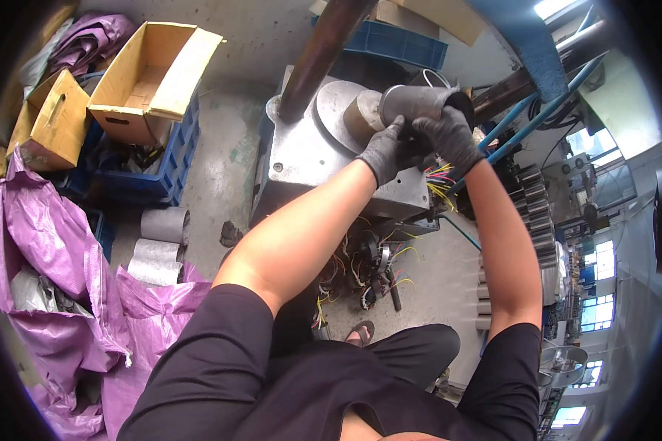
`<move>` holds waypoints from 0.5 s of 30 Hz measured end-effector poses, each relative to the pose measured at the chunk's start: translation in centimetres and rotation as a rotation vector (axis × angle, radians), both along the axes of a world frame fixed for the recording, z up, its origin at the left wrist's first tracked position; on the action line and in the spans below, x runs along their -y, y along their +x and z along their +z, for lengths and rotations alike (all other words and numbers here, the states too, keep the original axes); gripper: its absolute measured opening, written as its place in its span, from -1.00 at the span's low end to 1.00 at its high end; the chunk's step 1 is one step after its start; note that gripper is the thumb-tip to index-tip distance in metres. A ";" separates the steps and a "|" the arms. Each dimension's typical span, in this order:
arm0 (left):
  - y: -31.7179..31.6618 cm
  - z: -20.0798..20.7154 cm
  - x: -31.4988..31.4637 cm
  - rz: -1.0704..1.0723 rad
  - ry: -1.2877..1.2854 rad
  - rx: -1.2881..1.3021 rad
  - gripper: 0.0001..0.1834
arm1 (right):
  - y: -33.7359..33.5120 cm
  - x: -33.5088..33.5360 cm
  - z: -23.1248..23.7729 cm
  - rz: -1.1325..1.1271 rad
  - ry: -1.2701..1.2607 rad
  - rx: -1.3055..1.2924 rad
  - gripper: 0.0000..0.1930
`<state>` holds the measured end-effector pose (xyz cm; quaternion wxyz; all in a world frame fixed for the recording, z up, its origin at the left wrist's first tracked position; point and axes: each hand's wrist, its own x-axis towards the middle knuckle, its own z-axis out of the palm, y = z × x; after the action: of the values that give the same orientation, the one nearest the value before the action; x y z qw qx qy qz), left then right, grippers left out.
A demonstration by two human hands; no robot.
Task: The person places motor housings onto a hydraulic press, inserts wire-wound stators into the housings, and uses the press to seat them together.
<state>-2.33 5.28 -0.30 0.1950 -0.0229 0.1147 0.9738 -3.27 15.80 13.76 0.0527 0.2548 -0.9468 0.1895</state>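
Observation:
A dark grey metal cylinder [412, 101], hollow at its right end, lies tilted between my gloved hands above the machine's metal bed [298, 158]. My left hand [390, 149] grips its near side, thumb up against the wall. Around the open right end wraps my right hand [452, 138], its fingers partly hidden. Just left of the cylinder stands a round metal block [362, 117] on a flat disc [331, 110]; whether they touch I cannot tell. Red and yellow wires [440, 184] stick out below my right hand, and what they belong to is mostly hidden.
A steel column [320, 66] rises from the bed, with a blue machine frame [518, 44] at upper right. Wound motor cores with wires [371, 268] lie on the floor. Cardboard boxes [129, 121], a blue crate [173, 173] and purple sacks [48, 220] fill the left; stacked metal cylinders [533, 213] stand right.

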 end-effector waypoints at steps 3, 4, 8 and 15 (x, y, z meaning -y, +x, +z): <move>2.6 3.0 1.1 0.010 -0.238 -0.013 -0.55 | -4.5 -0.8 0.7 0.300 0.414 -0.313 -0.84; 2.5 2.6 1.2 0.010 -0.244 -0.006 -0.55 | -4.8 -0.5 1.3 0.463 0.608 -0.582 -0.81; 2.2 0.2 2.0 0.243 -1.343 -0.507 -0.56 | -9.6 0.7 1.8 0.562 0.659 -0.490 -0.73; 4.9 0.5 6.4 0.361 -1.738 -0.656 -0.51 | -12.0 4.3 2.5 0.221 0.007 0.164 -0.63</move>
<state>2.54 -1.16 0.15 -0.0861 0.0973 0.8438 0.5207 -15.23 11.46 16.25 -0.0468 0.3413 -0.9148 0.2110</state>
